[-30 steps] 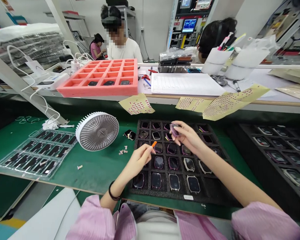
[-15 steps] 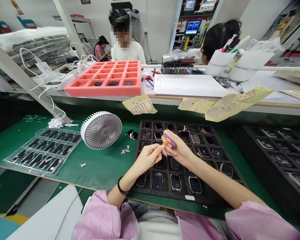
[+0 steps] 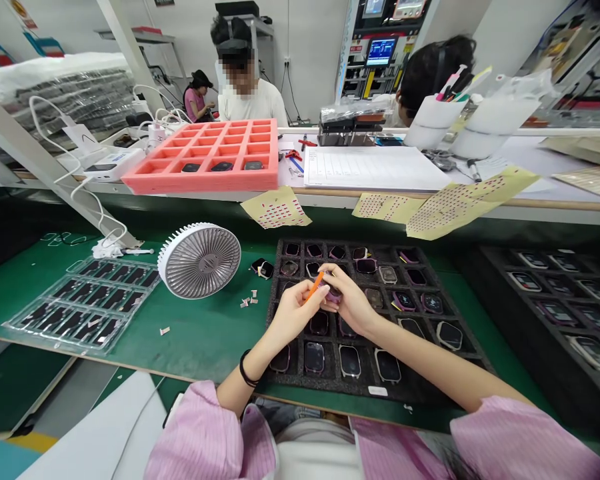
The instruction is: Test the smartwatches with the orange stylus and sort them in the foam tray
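In the left hand point(image 3: 294, 312) a slim orange stick-like tool point(image 3: 314, 287) is pinched; by the right hand point(image 3: 353, 301) a small purple-framed watch point(image 3: 334, 292), partly hidden by fingers, is grasped just beside it. Whether tool and watch touch cannot be told. Beneath both hands a black foam compartment tray point(image 3: 325, 385) is laid; left of them a round white fan point(image 3: 200, 261) is seen.

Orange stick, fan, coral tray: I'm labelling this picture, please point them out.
Orange stick point(image 3: 315, 286), head view: middle of its shaft.
Fan point(image 3: 201, 262), head view: front grille.
Coral tray point(image 3: 203, 183), head view: front wall.
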### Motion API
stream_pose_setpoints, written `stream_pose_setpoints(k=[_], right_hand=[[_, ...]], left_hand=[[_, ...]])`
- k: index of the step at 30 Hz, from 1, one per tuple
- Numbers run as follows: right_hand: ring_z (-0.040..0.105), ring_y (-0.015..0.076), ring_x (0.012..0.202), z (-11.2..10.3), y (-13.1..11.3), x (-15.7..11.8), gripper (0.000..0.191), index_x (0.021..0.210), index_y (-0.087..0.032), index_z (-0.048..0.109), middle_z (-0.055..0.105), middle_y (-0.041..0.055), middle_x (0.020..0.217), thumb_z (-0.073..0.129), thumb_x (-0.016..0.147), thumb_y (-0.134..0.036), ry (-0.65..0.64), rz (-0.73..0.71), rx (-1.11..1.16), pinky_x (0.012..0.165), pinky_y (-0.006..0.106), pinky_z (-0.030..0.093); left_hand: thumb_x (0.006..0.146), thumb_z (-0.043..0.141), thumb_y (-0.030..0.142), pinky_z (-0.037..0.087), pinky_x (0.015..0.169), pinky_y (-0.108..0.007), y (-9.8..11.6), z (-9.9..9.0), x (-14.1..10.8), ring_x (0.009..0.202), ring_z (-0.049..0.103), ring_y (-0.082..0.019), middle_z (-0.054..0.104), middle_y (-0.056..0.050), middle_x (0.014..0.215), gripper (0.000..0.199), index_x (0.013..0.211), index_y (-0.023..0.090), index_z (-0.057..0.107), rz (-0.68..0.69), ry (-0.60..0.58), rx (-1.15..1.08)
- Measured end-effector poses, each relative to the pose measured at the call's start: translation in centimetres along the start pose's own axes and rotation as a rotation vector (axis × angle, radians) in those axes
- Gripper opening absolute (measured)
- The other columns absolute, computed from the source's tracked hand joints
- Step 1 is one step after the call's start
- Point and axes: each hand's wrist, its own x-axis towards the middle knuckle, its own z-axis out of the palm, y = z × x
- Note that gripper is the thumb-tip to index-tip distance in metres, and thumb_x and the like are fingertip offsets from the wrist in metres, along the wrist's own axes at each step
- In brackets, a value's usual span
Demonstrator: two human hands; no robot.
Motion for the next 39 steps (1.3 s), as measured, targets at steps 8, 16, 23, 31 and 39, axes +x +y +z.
stream_pose_setpoints(k=[8, 16, 23, 31, 39], right_hand=[[0.056, 0.0165, 0.064, -13.8, -3.6, 3.7, 0.031, 0.096, -0.025, 0.050, 0.061, 0.0019, 0.081, 0.049, 0.086, -0.054, 0.516, -0.383, -1.067, 0.057, 0.029, 0.046], [0.060, 0.0236, 0.070, -23.1, -4.2, 7.0, 0.033, 0.078, -0.019, 0.065, 0.068, 0.0093, 0.075, 0.051, 0.084, -0.049, 0.586, -0.241, -1.391, 0.071, 0.038, 0.048], [0.051, 0.0443, 0.108, -26.7, -5.3, 4.7, 0.043, 0.083, -0.008, 0.066, 0.060, 0.0315, 0.105, 0.051, 0.085, -0.048, 0.856, -0.097, -1.567, 0.081, 0.053, 0.041], [0.061, 0.0324, 0.085, -27.4, -5.5, 5.6, 0.034, 0.065, -0.020, 0.054, 0.065, 0.0133, 0.076, 0.069, 0.072, -0.050, 0.766, -0.096, -1.458, 0.077, 0.045, 0.046], [0.061, 0.0248, 0.070, -23.6, -5.3, 2.5, 0.040, 0.081, -0.023, 0.050, 0.062, 0.0057, 0.071, 0.068, 0.070, -0.058, 0.718, -0.367, -1.019, 0.069, 0.039, 0.049]], left_hand=[[0.085, 0.050, 0.054, 0.023, 0.047, -0.021, -1.0, -5.5, -1.1, 0.045, 0.029, -0.007, 0.034, 0.007, 0.049, 0.041, 0.066, 0.017, 0.048, -0.051, 0.182, 0.381], [0.089, 0.042, 0.049, 0.029, 0.055, -0.024, -1.9, -10.0, -2.6, 0.052, 0.042, -0.012, 0.050, 0.002, 0.057, 0.040, 0.067, 0.018, 0.053, -0.085, 0.362, 0.889], [0.091, 0.039, 0.041, 0.033, 0.057, -0.025, -2.9, -11.4, -2.3, 0.057, 0.055, -0.017, 0.064, -0.003, 0.065, 0.035, 0.065, 0.021, 0.051, -0.199, 0.341, 1.037], [0.092, 0.041, 0.036, 0.035, 0.059, -0.025, -3.5, -11.8, -1.7, 0.072, 0.065, -0.023, 0.068, -0.007, 0.070, 0.033, 0.062, 0.022, 0.042, -0.271, 0.326, 1.131], [0.092, 0.043, 0.039, 0.038, 0.059, -0.025, -2.2, -10.6, -2.8, 0.068, 0.064, -0.023, 0.065, -0.004, 0.071, 0.022, 0.089, 0.020, 0.054, -0.258, 0.406, 1.060]])
